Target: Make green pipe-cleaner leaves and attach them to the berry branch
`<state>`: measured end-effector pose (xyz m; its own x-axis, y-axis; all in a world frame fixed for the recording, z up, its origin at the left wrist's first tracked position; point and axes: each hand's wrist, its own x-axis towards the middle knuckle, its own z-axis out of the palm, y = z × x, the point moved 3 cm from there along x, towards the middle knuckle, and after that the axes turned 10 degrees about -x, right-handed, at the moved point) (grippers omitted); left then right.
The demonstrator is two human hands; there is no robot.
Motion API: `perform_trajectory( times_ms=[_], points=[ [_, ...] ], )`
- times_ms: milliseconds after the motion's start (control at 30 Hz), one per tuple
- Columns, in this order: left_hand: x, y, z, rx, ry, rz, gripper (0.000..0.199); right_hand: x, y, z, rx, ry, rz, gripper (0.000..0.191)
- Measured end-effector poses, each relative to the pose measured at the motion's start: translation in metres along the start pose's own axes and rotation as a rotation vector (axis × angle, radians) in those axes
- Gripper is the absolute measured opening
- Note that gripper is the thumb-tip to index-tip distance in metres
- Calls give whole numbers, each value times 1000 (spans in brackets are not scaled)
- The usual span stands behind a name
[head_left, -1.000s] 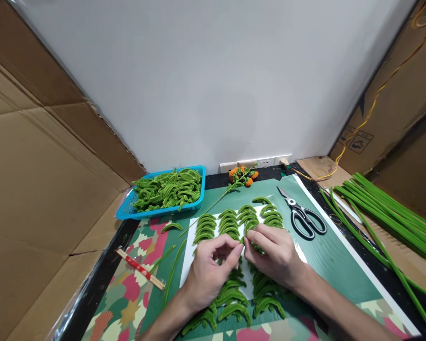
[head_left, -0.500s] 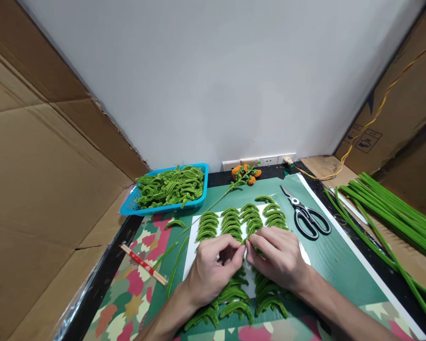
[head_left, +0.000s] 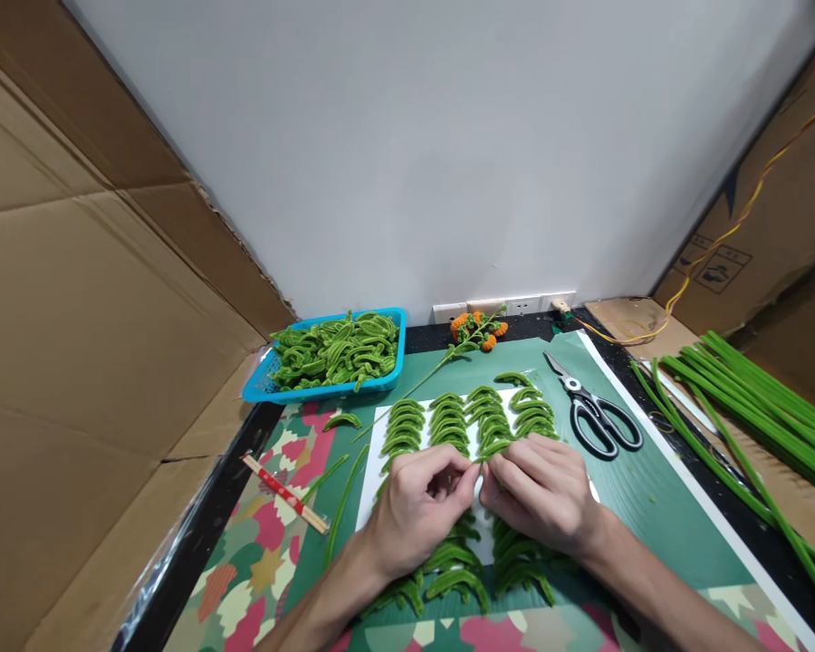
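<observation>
My left hand and my right hand meet fingertip to fingertip over a white sheet of paper. Between their pinched fingers is a short green pipe cleaner piece, mostly covered by the fingers. Around and beneath the hands, curved green pipe cleaner pieces lie in several columns on the paper. More of them sit below the wrists, partly hidden by the forearms. One loose curved piece rests left of the paper.
A blue basket heaped with green pieces stands at the back left. Behind the paper lies an orange-flowered stem. Black-handled scissors are to the right, near a bundle of long green pipe cleaners. Wrapped chopsticks lie left.
The whole scene has shifted slightly to the right in view. Both hands keep their pinch over the paper, with only small finger movement.
</observation>
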<state>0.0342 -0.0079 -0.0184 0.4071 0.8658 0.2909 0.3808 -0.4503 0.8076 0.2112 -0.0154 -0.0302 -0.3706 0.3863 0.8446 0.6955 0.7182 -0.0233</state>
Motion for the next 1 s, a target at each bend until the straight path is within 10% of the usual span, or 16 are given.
perform_trajectory(
  times_ms=[1000],
  points=[
    [0, -2, -3, 38, 70, 212, 9, 4, 4, 3, 40, 1, 59, 11]
  ],
)
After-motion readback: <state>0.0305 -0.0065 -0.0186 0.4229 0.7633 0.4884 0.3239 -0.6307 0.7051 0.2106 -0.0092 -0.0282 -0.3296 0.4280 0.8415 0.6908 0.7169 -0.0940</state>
